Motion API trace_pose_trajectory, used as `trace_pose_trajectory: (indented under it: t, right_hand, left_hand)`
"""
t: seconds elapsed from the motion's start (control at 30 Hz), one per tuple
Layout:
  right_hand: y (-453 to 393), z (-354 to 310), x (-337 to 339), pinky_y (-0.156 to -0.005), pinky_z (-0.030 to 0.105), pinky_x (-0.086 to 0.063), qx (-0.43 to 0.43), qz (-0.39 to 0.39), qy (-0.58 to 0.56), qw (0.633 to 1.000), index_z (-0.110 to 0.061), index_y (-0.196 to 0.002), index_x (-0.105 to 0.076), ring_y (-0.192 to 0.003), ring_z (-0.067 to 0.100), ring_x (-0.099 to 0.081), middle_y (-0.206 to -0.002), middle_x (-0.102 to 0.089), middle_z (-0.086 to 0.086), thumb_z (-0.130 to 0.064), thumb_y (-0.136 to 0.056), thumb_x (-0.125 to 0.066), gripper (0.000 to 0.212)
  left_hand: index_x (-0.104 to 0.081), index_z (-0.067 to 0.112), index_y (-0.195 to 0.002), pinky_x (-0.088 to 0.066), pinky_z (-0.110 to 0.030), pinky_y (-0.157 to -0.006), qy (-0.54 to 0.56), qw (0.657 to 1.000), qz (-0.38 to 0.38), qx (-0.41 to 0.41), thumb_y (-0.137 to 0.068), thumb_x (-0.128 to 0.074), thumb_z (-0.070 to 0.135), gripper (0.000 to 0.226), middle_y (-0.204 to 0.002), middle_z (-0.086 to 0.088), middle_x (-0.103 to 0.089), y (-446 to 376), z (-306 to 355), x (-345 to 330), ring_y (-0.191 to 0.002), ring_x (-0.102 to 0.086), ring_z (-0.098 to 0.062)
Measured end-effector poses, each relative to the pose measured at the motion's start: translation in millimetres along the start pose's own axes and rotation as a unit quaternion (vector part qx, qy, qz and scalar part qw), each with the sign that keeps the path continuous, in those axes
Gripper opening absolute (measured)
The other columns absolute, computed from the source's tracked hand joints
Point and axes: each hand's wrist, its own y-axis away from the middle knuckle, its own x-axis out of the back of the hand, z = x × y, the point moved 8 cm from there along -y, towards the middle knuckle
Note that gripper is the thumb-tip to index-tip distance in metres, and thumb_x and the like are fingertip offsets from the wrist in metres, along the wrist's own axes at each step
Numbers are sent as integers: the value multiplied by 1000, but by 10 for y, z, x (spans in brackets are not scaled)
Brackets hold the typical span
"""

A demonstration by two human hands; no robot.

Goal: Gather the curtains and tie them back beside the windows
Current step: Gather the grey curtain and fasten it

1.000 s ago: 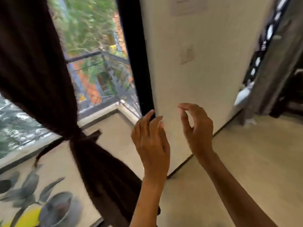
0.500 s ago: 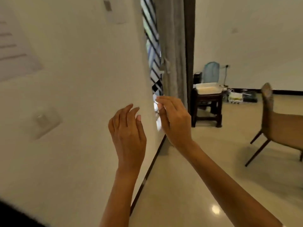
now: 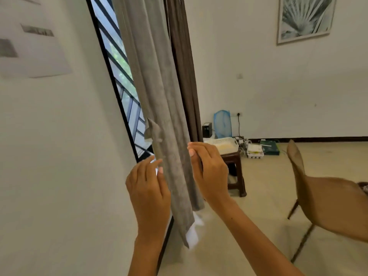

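A grey curtain (image 3: 157, 92) hangs in folds beside a barred window (image 3: 121, 72), with a dark brown curtain (image 3: 183, 62) right behind it. A short tie strip (image 3: 153, 130) sticks out from the grey curtain's left edge. My left hand (image 3: 148, 192) is at the curtain's left side, fingertips straight and touching the fabric. On the right side, my right hand (image 3: 209, 170) has its fingers bent toward the fabric; I see no grip.
White wall (image 3: 49, 156) fills the left. A dark wooden stool (image 3: 235, 172) with a white basket (image 3: 225, 145) stands behind the curtain. A brown chair (image 3: 318, 196) is at the right. Boxes and cables (image 3: 256, 150) lie along the far wall.
The view has swung right from a tied dark curtain, along the wall, to this grey curtain. Both hands have reached the grey curtain, one on each side.
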Motion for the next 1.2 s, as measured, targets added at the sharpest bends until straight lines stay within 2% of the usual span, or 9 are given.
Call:
trace_pose_trajectory:
  t: [0.1,0.2,0.27,0.43,0.6,0.8,0.9,1.07,1.2]
  right_hand:
    - [-407,532,-425,-81,17,-49,-11,-5,-15,1000,-9,-102,-67,-95,10,-61,-100,-68,2,-24,-97,-48,25]
    - [-823,1076,-789,-78,17,-50,-18,-3,-32,999,-9,-102,-67,-92,10,-61,-99,-68,3,-23,-97,-48,24]
    - [-1069,1448,-1018,-77,16,-49,-14,4,-32,999,-9,-102,-67,-92,10,-61,-99,-68,2,-21,-97,-49,22]
    - [-1675,2371,-1566,-73,16,-48,-3,1,-72,997,-10,-100,-67,-89,10,-61,-96,-68,0,-19,-97,-50,19]
    - [-2424,3060,-2147,-72,17,-48,29,-15,-144,989,-12,-101,-67,-90,7,-59,-97,-66,-4,-25,-100,-45,25]
    - [-3171,3351,-2812,-59,20,-48,89,-15,-194,977,-14,-96,-67,-84,8,-60,-93,-66,-5,-29,-100,-42,30]
    - [-3491,3327,-3109,-59,18,-48,115,-26,-227,967,-14,-96,-67,-84,8,-60,-93,-66,-5,-32,-100,-41,32]
    - [-3902,3197,-3518,-49,25,-46,135,8,-260,956,-12,-88,-66,-77,13,-60,-86,-65,-3,-31,-99,-40,34]
    - [-4233,3124,-3743,-50,27,-43,135,31,-282,949,-12,-86,-64,-78,17,-60,-84,-64,-1,-33,-98,-40,34]
  left_hand:
    - [-63,7,-106,-40,-36,-95,3,1000,15,7,-96,-41,19,27,-110,-10,-66,-398,-163,-631,-106,-59,-27]
    - [-63,9,-107,-39,-35,-96,2,1000,5,28,-96,-40,21,28,-112,-7,-65,-785,-277,-1254,-108,-57,-25]
    - [-64,10,-106,-39,-34,-96,-6,1000,10,14,-96,-41,20,27,-112,-6,-65,-1021,-302,-1644,-107,-56,-24]
    - [-65,8,-104,-44,-44,-92,-48,998,31,1,-94,-45,15,23,-110,-8,-65,-1549,-390,-2595,-105,-58,-25]
    - [-64,8,-106,-43,-38,-93,-111,991,71,-10,-94,-46,15,22,-112,-6,-64,-2216,-389,-3298,-106,-56,-22]
    - [-64,8,-107,-43,-43,-96,-223,968,110,-39,-95,-40,22,30,-114,-8,-64,-2928,-399,-3663,-110,-57,-27]
    - [-64,7,-108,-43,-44,-95,-273,953,118,-49,-96,-39,22,32,-116,-8,-63,-3263,-432,-3743,-112,-56,-26]
    - [-65,8,-104,-37,-36,-94,-329,930,137,-84,-94,-43,17,26,-114,-7,-64,-3761,-533,-3785,-109,-56,-25]
    - [-65,9,-101,-37,-31,-87,-356,915,148,-123,-93,-43,18,25,-109,-5,-63,-4089,-550,-3772,-105,-52,-19]
